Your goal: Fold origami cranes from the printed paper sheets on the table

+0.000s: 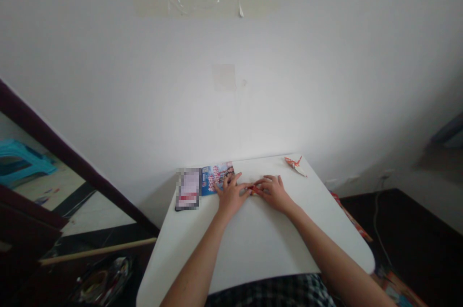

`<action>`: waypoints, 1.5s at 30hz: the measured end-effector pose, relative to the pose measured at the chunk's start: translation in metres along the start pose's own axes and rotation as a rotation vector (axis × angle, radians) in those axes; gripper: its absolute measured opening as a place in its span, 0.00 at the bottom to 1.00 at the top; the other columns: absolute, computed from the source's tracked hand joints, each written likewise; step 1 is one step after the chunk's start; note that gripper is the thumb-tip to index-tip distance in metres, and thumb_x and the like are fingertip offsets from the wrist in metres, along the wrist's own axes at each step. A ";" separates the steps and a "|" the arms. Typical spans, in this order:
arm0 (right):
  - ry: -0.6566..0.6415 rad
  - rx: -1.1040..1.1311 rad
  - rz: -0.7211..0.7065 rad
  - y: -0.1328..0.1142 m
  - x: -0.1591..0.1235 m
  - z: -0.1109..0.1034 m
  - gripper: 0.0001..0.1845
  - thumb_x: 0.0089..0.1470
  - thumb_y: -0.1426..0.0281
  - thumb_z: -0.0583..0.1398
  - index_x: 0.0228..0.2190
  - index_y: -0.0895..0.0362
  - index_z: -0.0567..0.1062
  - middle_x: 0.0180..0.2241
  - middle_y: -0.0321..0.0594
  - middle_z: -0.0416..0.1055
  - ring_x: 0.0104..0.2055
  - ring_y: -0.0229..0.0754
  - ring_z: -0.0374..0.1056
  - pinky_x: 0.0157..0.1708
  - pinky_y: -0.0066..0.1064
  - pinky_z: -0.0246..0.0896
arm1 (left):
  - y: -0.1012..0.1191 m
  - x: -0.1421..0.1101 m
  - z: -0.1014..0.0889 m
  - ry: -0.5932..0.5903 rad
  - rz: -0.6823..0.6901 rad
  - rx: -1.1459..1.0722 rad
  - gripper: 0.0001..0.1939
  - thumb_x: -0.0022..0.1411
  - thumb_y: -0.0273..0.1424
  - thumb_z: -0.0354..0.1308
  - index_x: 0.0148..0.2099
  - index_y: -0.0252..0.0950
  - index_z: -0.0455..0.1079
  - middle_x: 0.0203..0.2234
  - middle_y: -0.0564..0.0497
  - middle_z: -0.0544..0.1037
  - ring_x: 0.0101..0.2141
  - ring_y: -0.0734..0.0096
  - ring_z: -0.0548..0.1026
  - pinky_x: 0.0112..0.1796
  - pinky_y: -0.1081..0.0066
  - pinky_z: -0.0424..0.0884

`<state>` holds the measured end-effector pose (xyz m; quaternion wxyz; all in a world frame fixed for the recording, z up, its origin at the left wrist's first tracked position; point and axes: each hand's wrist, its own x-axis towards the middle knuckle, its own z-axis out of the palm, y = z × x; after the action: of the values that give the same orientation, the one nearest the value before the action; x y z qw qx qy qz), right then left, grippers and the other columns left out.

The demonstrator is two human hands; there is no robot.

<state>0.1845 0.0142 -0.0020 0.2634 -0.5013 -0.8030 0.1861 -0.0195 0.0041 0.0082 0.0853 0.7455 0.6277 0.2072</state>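
Both my hands rest near the far middle of a small white table [253, 239]. My left hand [230, 192] lies with fingers spread, pressing down beside a small red folded paper [254, 189]. My right hand [273, 190] has its fingers bent and pinched on that same red paper, which is mostly hidden between the two hands. A finished red-and-white paper crane [295, 164] stands at the table's far right corner, apart from my hands.
A blue printed leaflet [216, 177] lies just left of my left hand, with a dark phone [188, 189] beside it. White wall rises behind the table. A mirror [54, 186] leans at left; clutter and a wooden stick [97, 250] lie on the dark floor.
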 end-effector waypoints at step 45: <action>0.104 -0.131 0.042 -0.010 -0.001 0.011 0.11 0.63 0.59 0.59 0.42 0.45 0.81 0.50 0.38 0.76 0.60 0.52 0.60 0.64 0.64 0.40 | 0.002 0.001 0.007 0.059 -0.012 0.031 0.09 0.63 0.43 0.61 0.45 0.59 0.79 0.66 0.59 0.66 0.66 0.43 0.55 0.57 0.19 0.39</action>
<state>0.1715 0.0088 -0.0052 0.2672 -0.5430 -0.7881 0.1124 -0.0151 0.0056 0.0028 0.0563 0.7366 0.6375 0.2186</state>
